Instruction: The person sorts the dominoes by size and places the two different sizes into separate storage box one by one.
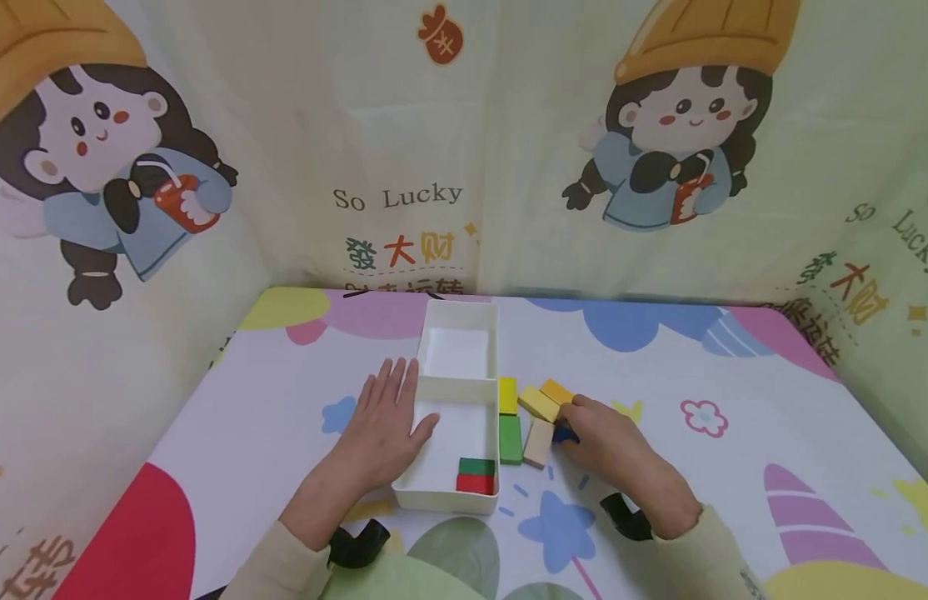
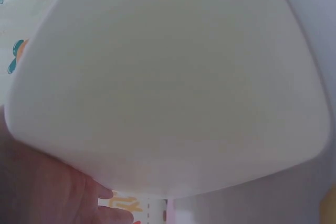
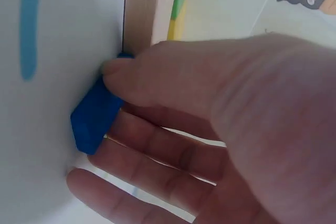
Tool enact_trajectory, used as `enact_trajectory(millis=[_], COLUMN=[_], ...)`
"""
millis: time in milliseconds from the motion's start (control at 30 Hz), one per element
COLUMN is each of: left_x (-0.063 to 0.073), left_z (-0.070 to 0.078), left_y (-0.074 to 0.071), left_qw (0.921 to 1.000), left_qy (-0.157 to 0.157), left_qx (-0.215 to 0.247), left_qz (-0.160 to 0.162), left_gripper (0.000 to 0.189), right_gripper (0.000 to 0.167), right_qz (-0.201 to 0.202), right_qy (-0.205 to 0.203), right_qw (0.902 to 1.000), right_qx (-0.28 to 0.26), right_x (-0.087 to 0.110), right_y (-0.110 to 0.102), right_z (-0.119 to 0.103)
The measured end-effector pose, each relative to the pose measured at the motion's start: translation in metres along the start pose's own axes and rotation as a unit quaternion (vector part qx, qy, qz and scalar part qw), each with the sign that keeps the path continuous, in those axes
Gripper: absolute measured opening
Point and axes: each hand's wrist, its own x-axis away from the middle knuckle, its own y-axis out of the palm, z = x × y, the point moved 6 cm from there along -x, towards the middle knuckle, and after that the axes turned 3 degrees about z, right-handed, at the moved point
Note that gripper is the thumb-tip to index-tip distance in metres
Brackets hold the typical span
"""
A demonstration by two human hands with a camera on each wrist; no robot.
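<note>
A white two-compartment box (image 1: 445,501) stands in the middle of the table. My left hand (image 1: 381,433) lies over its left wall, fingers straight and thumb reaching over the near compartment. In the left wrist view the box's end wall (image 2: 173,87) fills most of the picture. Within the near compartment, a green block (image 1: 476,467) and a red block (image 1: 475,484) sit in the right front corner. To the right of the box, my right hand (image 1: 602,437) pinches a blue block (image 3: 97,114) between thumb and fingers, low at the tabletop. Beside it lies a plain wooden block (image 1: 538,442).
Along the box's right wall lie a yellow block (image 1: 507,396) and a green block (image 1: 511,440). A pale yellow block (image 1: 538,403) and an orange block (image 1: 557,391) rest just beyond my right fingers. Printed curtains (image 1: 524,167) enclose the table's back and sides.
</note>
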Motion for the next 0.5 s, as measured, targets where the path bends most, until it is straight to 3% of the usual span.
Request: enact_trajectory(millis=[500], left_x=[-0.0015], left_z=[-0.0002], left_y=[-0.0029], left_qw=[1.0], left_qy=[0.002], left_qx=[0.005], left_qz=[0.001], left_gripper=[0.079], right_gripper=[0.018], right_qz=[-0.003], right_qy=[-0.009], right_qw=[0.9999], right_qx=[-0.009], right_x=[0.0005], right_y=[-0.005], right_z=[0.0049])
